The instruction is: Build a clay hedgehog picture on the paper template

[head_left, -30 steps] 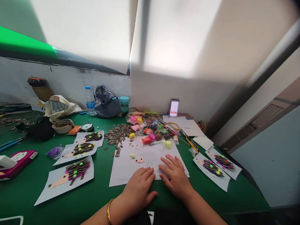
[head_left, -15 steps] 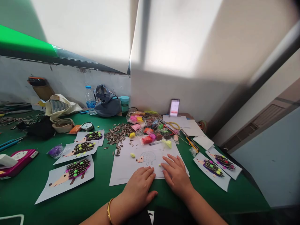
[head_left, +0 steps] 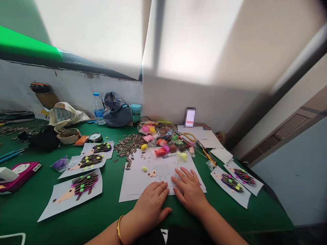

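A sheet of white paper (head_left: 135, 190) lies before me with a hedgehog drawing (head_left: 161, 171), its face filled in peach. My left hand (head_left: 153, 197) rests flat on the paper's lower edge, fingers outstretched, holding nothing that shows. To the right of the drawing, my right hand (head_left: 189, 190) lies palm down with fingers spread. Whatever is beneath its palm is hidden. Small pink bits (head_left: 200, 184) show beside that hand. A yellow-green lump of clay (head_left: 144, 169) sits left of the hedgehog's nose.
Sunflower seeds (head_left: 130, 146) and bagged coloured clay (head_left: 160, 152) lie beyond the paper. Scissors (head_left: 189, 136) and a phone (head_left: 190, 117) are behind. Finished hedgehog cards (head_left: 73, 195) lie left, and others (head_left: 231, 185) right. A tape measure-like magenta object (head_left: 19, 177) is far left.
My right hand has slid slightly left, covering the small yellow-green bit that lay by its fingertips. Pink bits now show at its right. My left hand has stayed in place.
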The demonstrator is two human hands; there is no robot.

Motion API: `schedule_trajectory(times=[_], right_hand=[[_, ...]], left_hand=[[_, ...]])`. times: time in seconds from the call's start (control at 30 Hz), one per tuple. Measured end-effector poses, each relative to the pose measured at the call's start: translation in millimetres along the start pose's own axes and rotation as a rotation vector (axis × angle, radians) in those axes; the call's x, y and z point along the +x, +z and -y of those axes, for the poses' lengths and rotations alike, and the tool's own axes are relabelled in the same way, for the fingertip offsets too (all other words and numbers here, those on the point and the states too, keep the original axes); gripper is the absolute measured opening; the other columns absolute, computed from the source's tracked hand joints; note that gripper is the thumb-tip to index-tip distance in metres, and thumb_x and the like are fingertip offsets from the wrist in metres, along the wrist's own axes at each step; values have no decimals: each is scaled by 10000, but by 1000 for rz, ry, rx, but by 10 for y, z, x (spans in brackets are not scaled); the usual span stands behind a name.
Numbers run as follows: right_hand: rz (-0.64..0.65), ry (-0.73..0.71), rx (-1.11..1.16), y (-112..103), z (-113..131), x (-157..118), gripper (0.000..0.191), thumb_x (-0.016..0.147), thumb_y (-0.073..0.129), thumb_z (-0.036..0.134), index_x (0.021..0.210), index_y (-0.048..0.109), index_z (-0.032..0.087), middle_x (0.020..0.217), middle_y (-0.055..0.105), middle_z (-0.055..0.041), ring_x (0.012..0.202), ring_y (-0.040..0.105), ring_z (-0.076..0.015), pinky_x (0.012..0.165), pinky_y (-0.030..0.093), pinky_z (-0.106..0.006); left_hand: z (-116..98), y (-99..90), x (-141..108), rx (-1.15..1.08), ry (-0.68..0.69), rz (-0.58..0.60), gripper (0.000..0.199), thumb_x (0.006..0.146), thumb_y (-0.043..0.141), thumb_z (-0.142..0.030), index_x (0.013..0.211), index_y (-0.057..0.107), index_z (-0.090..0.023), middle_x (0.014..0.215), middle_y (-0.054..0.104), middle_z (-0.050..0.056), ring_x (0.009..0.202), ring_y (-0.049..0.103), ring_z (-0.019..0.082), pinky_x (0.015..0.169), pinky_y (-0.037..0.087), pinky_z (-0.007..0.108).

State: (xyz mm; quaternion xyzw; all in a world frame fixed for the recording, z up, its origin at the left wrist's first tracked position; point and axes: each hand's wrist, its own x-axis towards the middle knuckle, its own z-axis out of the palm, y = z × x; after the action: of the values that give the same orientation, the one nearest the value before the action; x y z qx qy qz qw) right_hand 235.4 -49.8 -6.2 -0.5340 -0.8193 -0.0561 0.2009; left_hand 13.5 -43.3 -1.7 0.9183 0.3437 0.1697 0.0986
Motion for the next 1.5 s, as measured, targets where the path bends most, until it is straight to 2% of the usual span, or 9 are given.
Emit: schedule_trajectory(times=[0.07,0.27,0.47,0.67,0.83,1.03,1.27,1.5], right_hand=[[12,11,-2,5,-1,4,354,910,560,295,1256,631,311,1446,518,-47,1372,397,-316,1122,266,-606],[-45,11,60,-12,-3,-7,237,936,529,283,1081,712,323,1406,556,-15,1368,403,-294,1139,242,-590],[-6,4,3,-5,-17,-3,337,917,550,311,1242,636,284,1442,520,-62,1372,396,-316,1125,261,-607],[-10,-30,31,-5,-8,-4,255,919,553,307,1122,698,362,1432,531,2,1381,385,-313,1133,231,-620],[43,2,-21,26,-14,15,418,913,564,369,1328,577,314,1477,481,-63,1390,370,-334,1108,275,-637],[38,-69,10,-9,-11,3,303,918,561,321,1200,659,372,1470,490,-7,1399,360,-321,1129,221,-647],[17,7,2,51,-58,9,414,925,517,303,1335,566,271,1452,511,-72,1391,379,-307,1122,285,-609],[-82,53,47,74,-30,28,261,900,515,190,1064,701,273,1352,606,-49,1337,452,-297,1123,279,-606]], left_hand=[[-1,-2,-3,-2,-1,2,567,774,736,-356,1280,594,-146,1384,577,154,1250,540,348,1051,460,533],[-1,-6,-6,2,1,3,573,770,741,-357,1284,592,-149,1381,580,148,1249,541,348,1057,455,534],[4,-6,-6,2,7,-8,552,783,726,-363,1279,594,-160,1379,583,146,1247,544,347,1047,461,533],[6,9,-8,-12,2,-12,557,784,719,-364,1285,586,-160,1366,593,146,1246,542,344,1050,455,527],[21,51,-19,-17,9,-51,537,800,704,-372,1289,582,-186,1376,584,139,1247,541,340,1043,457,531],[21,35,-19,-6,8,-21,554,788,717,-378,1283,587,-167,1362,595,144,1248,538,345,1047,455,529],[13,31,-17,-20,12,-29,562,775,733,-359,1281,590,-160,1373,586,149,1244,544,341,1051,456,528],[3,6,-10,-12,7,-13,581,755,757,-344,1274,598,-138,1375,585,155,1244,542,351,1052,458,532]])
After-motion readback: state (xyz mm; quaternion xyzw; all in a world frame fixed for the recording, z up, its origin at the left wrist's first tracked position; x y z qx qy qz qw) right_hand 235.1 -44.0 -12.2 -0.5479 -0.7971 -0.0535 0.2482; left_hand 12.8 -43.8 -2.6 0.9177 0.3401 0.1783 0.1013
